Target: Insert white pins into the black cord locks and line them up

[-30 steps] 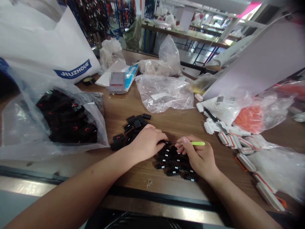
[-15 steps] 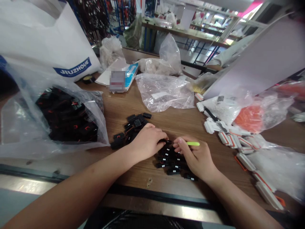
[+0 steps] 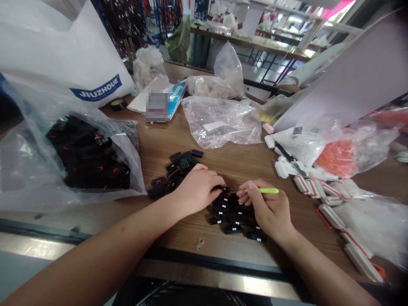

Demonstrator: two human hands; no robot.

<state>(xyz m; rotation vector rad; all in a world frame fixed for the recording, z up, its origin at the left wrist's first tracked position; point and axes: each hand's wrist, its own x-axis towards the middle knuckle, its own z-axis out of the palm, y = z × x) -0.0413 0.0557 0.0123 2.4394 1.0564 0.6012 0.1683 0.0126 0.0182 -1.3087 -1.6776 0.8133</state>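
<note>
My left hand [image 3: 200, 187] is closed on a small black connector housing [image 3: 225, 189], whose end shows past the fingertips. In my right hand [image 3: 267, 207] is a slim tool with a yellow-green handle [image 3: 270, 191], pinched between thumb and fingers; its thin shaft points left at the housing. Whether the tip touches the housing, I cannot tell. Below the hands lie several black connector housings [image 3: 232, 229], many with pairs of white dots. Left of my left hand is a pile of plain black housings [image 3: 183, 162], partly hidden by that hand.
An open clear bag [image 3: 137, 170] of black and red parts stands at left, before a white JIUZHOUE bag [image 3: 92, 55]. A flat plastic bag [image 3: 223, 123] and a booklet [image 3: 176, 97] lie at the back. White connectors with orange trim [image 3: 331, 214] and bags line the right side.
My right hand has moved a little to the right with the tool, drawing it away from my left hand. More of the tool's shaft shows. My left hand stays in place.
</note>
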